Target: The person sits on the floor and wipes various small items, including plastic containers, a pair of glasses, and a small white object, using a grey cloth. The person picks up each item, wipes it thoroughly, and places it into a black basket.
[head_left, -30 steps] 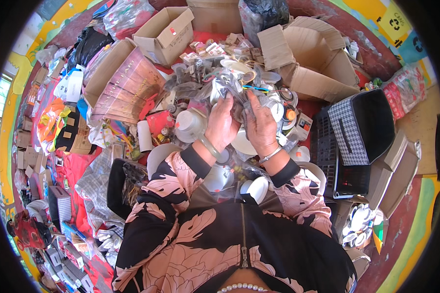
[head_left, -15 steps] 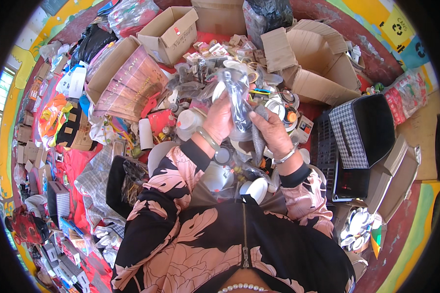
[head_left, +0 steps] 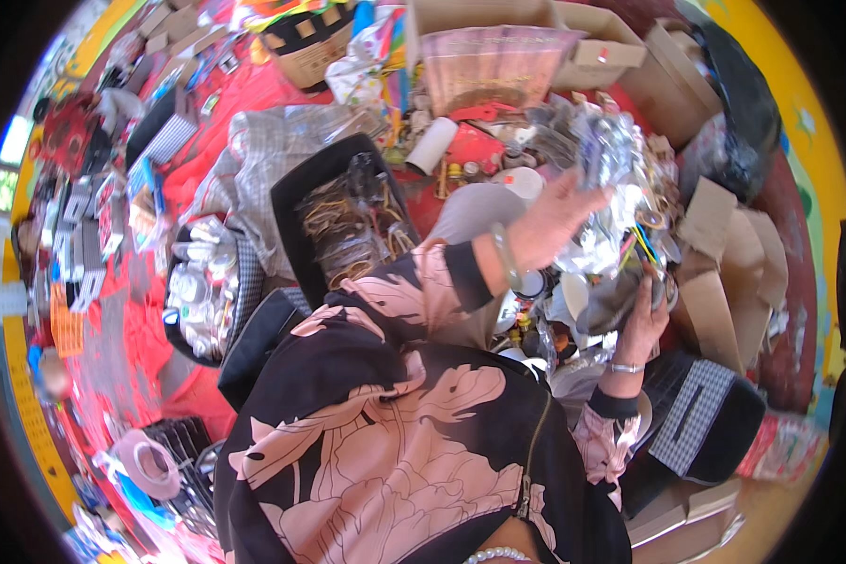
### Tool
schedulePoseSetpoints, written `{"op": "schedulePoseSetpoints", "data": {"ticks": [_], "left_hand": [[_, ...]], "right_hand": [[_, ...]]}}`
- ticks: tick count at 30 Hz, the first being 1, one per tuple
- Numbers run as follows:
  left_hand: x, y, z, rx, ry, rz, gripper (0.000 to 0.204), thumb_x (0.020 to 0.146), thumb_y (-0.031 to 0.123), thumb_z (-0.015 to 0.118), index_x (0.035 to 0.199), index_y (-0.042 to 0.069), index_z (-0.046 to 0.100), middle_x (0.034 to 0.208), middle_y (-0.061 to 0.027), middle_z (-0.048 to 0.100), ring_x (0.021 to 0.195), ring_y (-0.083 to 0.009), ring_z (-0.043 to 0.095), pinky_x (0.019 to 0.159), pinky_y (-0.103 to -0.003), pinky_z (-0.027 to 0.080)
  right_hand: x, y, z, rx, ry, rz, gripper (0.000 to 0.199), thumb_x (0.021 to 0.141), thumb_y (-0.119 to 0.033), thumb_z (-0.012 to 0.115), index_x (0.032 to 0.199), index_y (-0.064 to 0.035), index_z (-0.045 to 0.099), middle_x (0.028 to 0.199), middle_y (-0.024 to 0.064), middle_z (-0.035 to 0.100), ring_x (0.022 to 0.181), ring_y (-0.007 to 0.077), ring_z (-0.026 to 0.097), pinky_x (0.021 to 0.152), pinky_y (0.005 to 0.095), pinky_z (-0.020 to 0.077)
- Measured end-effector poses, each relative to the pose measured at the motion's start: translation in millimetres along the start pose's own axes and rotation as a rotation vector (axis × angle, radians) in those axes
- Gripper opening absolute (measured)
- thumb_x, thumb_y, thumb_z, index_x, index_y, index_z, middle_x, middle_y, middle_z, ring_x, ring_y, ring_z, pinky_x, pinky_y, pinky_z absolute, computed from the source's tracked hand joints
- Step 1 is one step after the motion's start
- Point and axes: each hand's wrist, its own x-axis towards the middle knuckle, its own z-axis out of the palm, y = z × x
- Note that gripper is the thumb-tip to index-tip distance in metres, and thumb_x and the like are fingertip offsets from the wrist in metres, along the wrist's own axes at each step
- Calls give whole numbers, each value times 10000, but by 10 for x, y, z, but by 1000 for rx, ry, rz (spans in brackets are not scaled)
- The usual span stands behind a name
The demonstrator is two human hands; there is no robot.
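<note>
Gripping crinkled foil wrap [head_left: 603, 150]: left hand [head_left: 556, 218]; right hand [head_left: 641, 320] clutching foil-lined dish [head_left: 620, 296].

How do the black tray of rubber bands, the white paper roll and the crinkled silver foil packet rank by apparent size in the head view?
1. Black tray of rubber bands
2. Crinkled silver foil packet, held by the left hand; nearness may enlarge it
3. White paper roll

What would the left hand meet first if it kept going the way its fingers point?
Probably the crinkled silvery foil packet right at the left hand's fingertips; it may already touch it, depth is unclear.
</note>
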Motion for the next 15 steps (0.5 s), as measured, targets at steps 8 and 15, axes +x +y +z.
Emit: {"op": "schedulePoseSetpoints", "data": {"ticks": [8,15], "left_hand": [[-922,1413,-2416,532,750,362,430,776,107,639,1138,-19,443,836,-36,569,718,-119,548,605,-271,444],[-2170,840,-4140,1253,1164,-26,475,674,194,721,1056,-9,525,827,-142,635,711,-204,612,645,-316,478]], "right_hand": [[-242,563,-454,44,159,265,292,891,-186,505,1090,18,570,1046,77,585,909,165,552,801,283,442],[-377,883,-474,-26,143,394,306,895,-191,492,1099,27,558,1060,89,577,934,181,555,809,300,446]]}}
